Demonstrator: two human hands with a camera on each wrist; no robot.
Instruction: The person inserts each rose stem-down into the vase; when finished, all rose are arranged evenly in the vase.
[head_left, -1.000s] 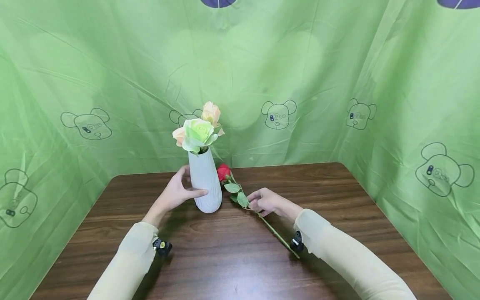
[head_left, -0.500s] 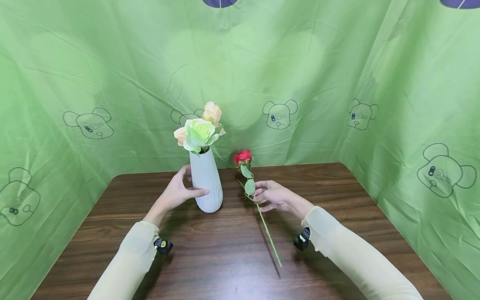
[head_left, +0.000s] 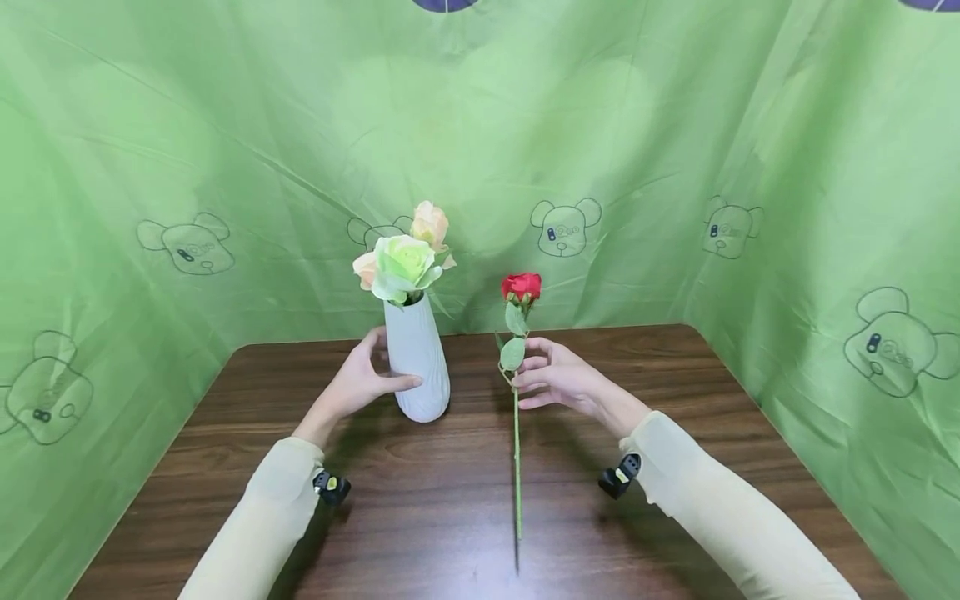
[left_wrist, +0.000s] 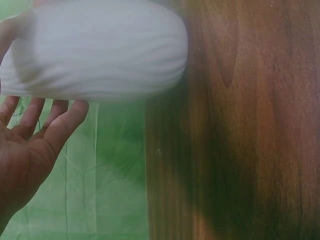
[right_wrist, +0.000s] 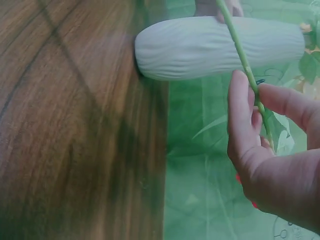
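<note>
A white ribbed vase (head_left: 417, 362) stands on the brown wooden table (head_left: 465, 517), holding a pale green rose (head_left: 402, 264) and a peach rose (head_left: 429, 223). My left hand (head_left: 365, 383) wraps round the vase's left side, thumb on its front; the left wrist view shows the fingers (left_wrist: 55, 122) against the vase (left_wrist: 100, 55). My right hand (head_left: 551, 375) pinches the green stem (head_left: 516, 467) of a red rose (head_left: 521, 286), held nearly upright to the right of the vase, stem end just above the table. In the right wrist view thumb and fingers (right_wrist: 245, 115) pinch the stem (right_wrist: 239, 47).
A green cloth with bear outlines (head_left: 675, 167) hangs behind the table and along both sides. The tabletop's back edge runs just behind the vase. A small black camera sits on each wrist.
My right hand has lifted the red rose off the table and swung it from lying slanted beside the vase to nearly upright. The left hand has stayed on the vase.
</note>
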